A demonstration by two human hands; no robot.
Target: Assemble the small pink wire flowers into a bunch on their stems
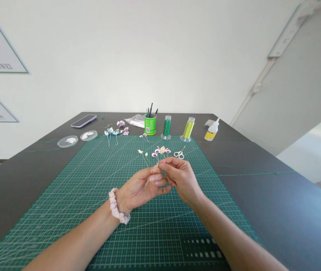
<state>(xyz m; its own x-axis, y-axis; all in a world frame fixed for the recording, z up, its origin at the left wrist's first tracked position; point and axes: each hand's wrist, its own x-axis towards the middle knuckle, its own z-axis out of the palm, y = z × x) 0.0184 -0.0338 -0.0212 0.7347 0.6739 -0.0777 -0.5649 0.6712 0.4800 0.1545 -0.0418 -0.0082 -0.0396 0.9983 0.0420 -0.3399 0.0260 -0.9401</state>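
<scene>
Over the green cutting mat [92,188], my left hand [143,188] is closed around the thin stems of a small pink craft flower [162,150]. A pale stem end shows below its fingers. My right hand [180,177] pinches the stems just under the blossoms, its fingertips touching those of my left hand. Whether a fine thread runs between the fingers is too small to tell. A white bud sprig [140,151] with a green stem shows just left of the flower; its lower end reaches toward my left hand. White-handled scissors [179,154] lie on the mat beyond my right hand.
Blue flower sprigs [112,131] and purple flowers [124,130] lie at the mat's far left edge. Behind stand a green can [150,125] of tools, a green thread spool [166,128], a yellow-green spool [188,130] and a glue bottle [212,131]. Shallow dishes [67,141] and a phone [84,121] lie left.
</scene>
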